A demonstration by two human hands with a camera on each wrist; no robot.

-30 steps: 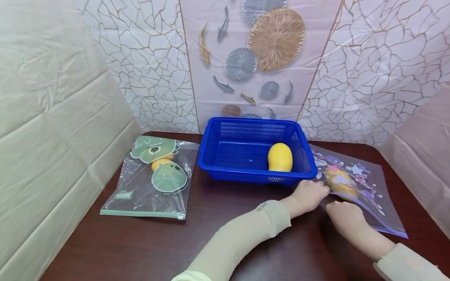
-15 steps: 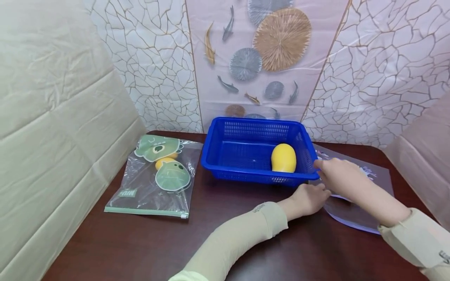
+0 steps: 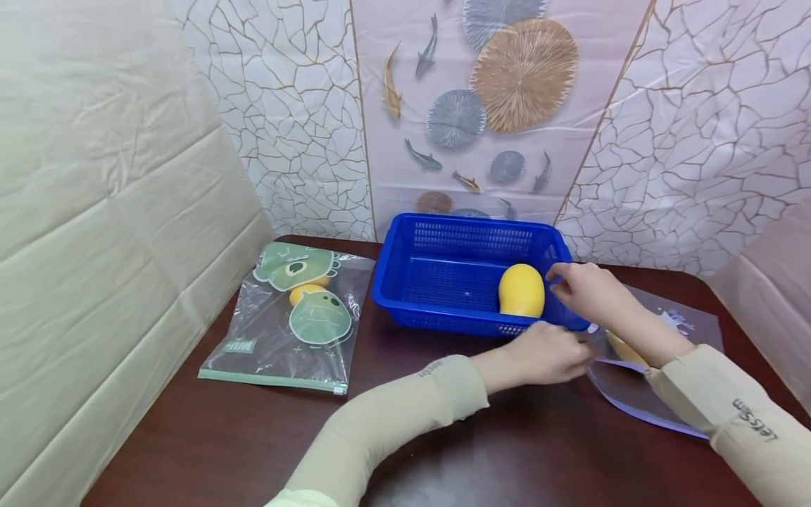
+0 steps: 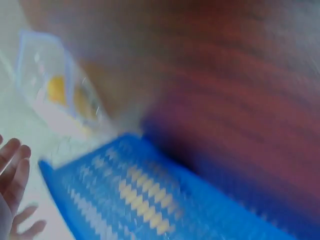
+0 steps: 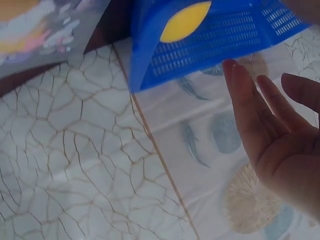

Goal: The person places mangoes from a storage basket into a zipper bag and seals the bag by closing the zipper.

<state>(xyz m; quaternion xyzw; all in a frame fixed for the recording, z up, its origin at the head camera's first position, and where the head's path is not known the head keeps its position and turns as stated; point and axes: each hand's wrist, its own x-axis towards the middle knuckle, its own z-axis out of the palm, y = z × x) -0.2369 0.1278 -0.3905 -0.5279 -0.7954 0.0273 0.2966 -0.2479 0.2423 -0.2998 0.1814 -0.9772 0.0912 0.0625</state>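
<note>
A yellow mango (image 3: 521, 290) lies in the right front part of a blue plastic basket (image 3: 456, 320). My right hand (image 3: 589, 292) is over the basket's right rim, close to the mango, with fingers loosely bent and nothing between them. My left hand (image 3: 548, 354) hovers by the basket's front right corner; the left wrist view shows its fingers spread and holding nothing. Partly behind my right forearm is a clear zip bag (image 3: 652, 405) with a purple edge and printed pictures. A yellow fruit (image 3: 624, 350) shows inside that bag.
On the left of the dark wooden table (image 3: 443, 451) lies another clear zip bag (image 3: 279, 355) with a green zip and green cartoon prints; yellow fruit shows through it. A patterned cloth (image 3: 304, 127) hangs behind the basket, and pale cloth walls stand at both sides.
My right hand has left the right bag's opening and moved up to the basket's right rim. My left hand has let go of the bag's edge and drawn left.
</note>
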